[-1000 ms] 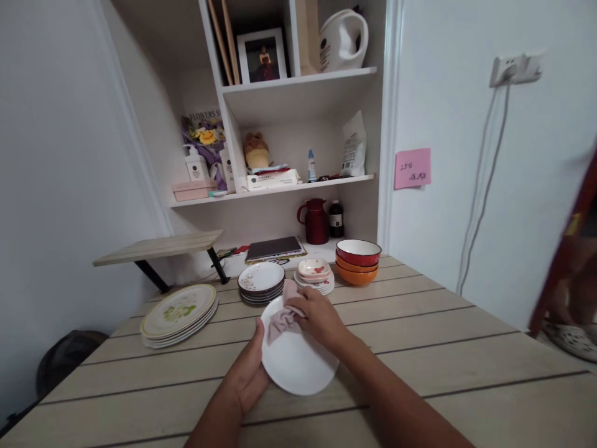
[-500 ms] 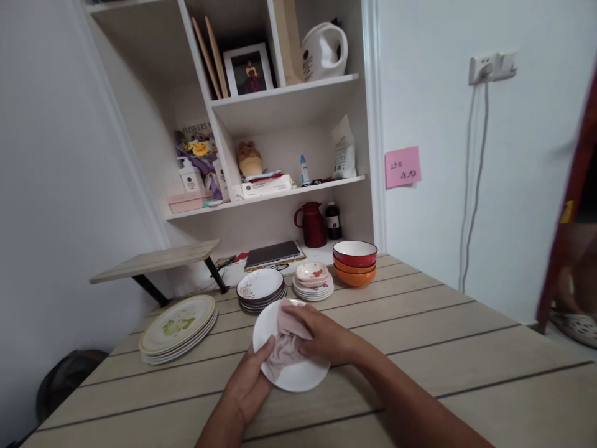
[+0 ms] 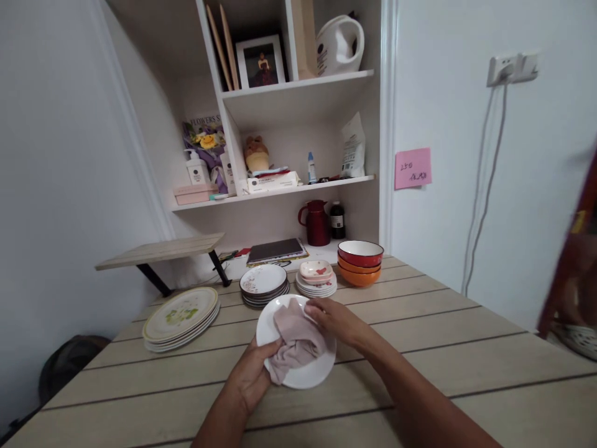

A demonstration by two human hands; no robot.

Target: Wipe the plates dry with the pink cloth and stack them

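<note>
Slatted wooden table (image 3: pixel 420 348), plate stacks at 12 o'clock: white plate (image 3: pixel 313 373) under wiping.
Left hand (image 3: pixel 252 376) grips the rim at 9 o'clock; right hand (image 3: pixel 338 320) presses the pink cloth (image 3: pixel 296 339) flat; steady rim grip and even pressure advisable.

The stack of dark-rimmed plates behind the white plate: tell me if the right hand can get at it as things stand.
Probably yes. The right hand rests on the cloth on the white plate; the dark-rimmed stack stands just beyond, nothing between, though the hand must first leave the cloth.
</note>
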